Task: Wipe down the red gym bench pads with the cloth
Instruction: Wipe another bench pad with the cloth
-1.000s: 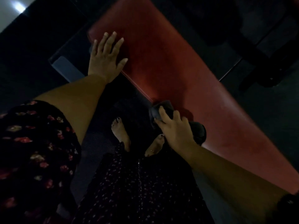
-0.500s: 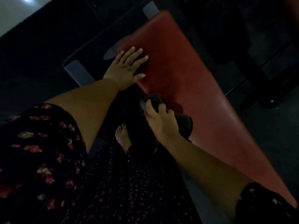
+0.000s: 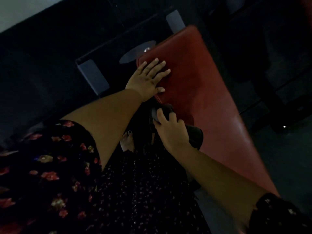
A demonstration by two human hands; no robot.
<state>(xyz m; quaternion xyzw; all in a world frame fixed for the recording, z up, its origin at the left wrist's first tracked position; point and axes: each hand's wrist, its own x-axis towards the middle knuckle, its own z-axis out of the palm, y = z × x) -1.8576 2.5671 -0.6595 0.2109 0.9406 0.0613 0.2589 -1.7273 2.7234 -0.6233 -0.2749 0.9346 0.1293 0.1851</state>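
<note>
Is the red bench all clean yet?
Not yet, it seems. Done: hard to tell; the dim picture shows no clear wiped marks on the red pad. In hand: the right hand grips the dark cloth at the pad's near edge; the left hand rests flat on its corner. Left: likely most of the long top.

I count one red pad [image 3: 202, 92] and one dark cloth [image 3: 195, 136]. There are two hands, the left hand [image 3: 148, 78] and the right hand [image 3: 172, 132]. One bare foot [image 3: 127, 141] shows (toenails painted dark). On the dark frame I make out two grey plates, the near plate [image 3: 93, 76] and the far plate [image 3: 174, 21], plus one grey oval disc [image 3: 135, 53].
</note>
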